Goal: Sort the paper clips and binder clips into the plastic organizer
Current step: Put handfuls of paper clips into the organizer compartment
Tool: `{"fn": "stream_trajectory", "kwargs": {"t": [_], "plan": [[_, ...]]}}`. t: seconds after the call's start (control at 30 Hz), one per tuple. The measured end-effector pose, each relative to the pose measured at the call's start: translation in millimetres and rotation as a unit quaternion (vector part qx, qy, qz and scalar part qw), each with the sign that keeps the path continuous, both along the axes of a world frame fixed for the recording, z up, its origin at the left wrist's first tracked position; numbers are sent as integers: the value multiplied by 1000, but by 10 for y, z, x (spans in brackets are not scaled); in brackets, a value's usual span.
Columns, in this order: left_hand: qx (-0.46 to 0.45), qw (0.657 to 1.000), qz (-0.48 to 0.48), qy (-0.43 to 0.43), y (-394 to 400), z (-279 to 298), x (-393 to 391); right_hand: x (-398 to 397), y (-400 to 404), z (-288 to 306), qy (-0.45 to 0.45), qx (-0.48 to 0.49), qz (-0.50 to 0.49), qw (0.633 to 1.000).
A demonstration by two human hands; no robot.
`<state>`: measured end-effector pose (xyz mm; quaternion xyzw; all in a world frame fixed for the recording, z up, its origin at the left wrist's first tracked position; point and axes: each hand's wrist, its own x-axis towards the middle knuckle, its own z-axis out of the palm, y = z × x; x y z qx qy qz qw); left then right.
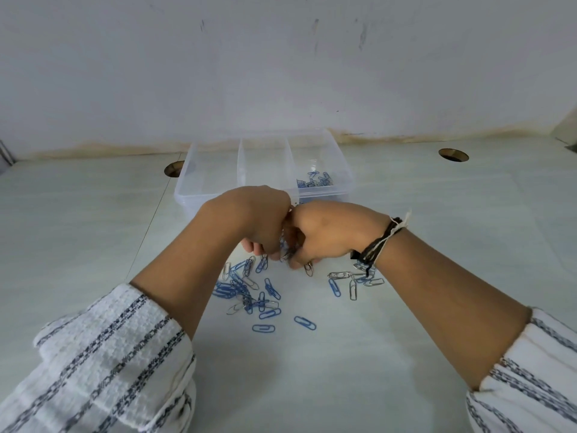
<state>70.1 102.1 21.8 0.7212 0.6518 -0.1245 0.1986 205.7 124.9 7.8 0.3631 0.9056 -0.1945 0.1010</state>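
**Paper clips heaped on the table, both hands working at the pile's far edge**

Paper clips, blue and silver wire ones (249, 292), lie scattered on the pale white tabletop (312, 385), thickest to the left of centre, with a smaller cluster (352, 279) off to the right below the right wrist. Two blue strays sit apart at the near edge of the spread. Nearer than those, the table runs open all the way to the striped white sleeves (109, 364).

Both hands meet knuckle to knuckle at the far rim of the pile. The left hand (253, 220) has its fingers curled downward onto the clips; whether it actually grips any, I cannot tell from here. The right hand (321, 235), with a black and white thread band (381, 242) at the wrist, is curled too, and silver clips show pinched at its fingertips (293, 260).

Just beyond the hands stands the clear plastic organizer box with three compartments (218, 170), its near wall close behind the knuckles. A clutch of blue clips (315, 179) lies in the right compartment, toward its near end. The box backs near the white wall (281, 57). A round cable hole (173, 168) sits in the tabletop just left of the box, and another (453, 155) well off to the right, with open surface between.
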Motion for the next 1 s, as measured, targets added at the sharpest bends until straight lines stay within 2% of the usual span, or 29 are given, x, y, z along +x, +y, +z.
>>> {"fn": "stream_trajectory", "kwargs": {"t": [0.17,0.3,0.37,0.43,0.53,0.63,0.7,0.83,0.93,1.0], "plan": [[-52,997,18,-56,22,-34,-12,-18,42,-21,-10,-20,7,1000],[-66,997,3,-51,-21,8,-2,48,45,47,-28,-19,17,999],[-52,997,-5,-58,-60,119,-28,122,79,143,-4,-41,1,999],[-5,996,-8,-88,-92,288,-91,236,132,306,42,-56,-22,997],[137,979,27,-147,-84,453,-175,449,232,572,151,-37,-88,984],[298,923,97,-225,24,342,-58,511,353,575,285,44,-195,938],[354,891,126,-254,110,198,65,430,416,439,327,120,-229,909],[352,902,111,-224,189,114,80,369,478,324,278,210,-213,913],[384,899,90,-190,92,323,1,445,396,552,301,237,-193,904],[349,920,70,-166,-19,461,-9,437,227,682,233,173,-143,946]]}}
